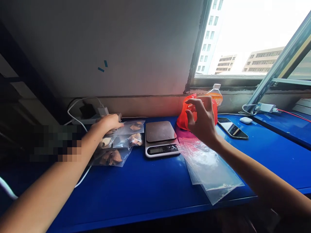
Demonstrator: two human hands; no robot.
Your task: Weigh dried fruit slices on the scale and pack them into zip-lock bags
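Note:
At the left, my left hand is over the near-left end of a clear plastic bag with brown pieces inside; its fingertips are mostly hidden, so I cannot tell whether it grips the bag. More clear bags of brown and pale pieces lie just below it. My right hand is raised in front of a red plastic bag, thumb and fingers curved apart with nothing visible between them. Under the right wrist lie several flat clear bags. Between the hands stands a digital scale with a bare plate.
A bottle of orange drink stands behind the red bag. To the right lie a phone and a white earphone-like case. A white cable runs along the left from a power strip. The blue table ends at its front edge.

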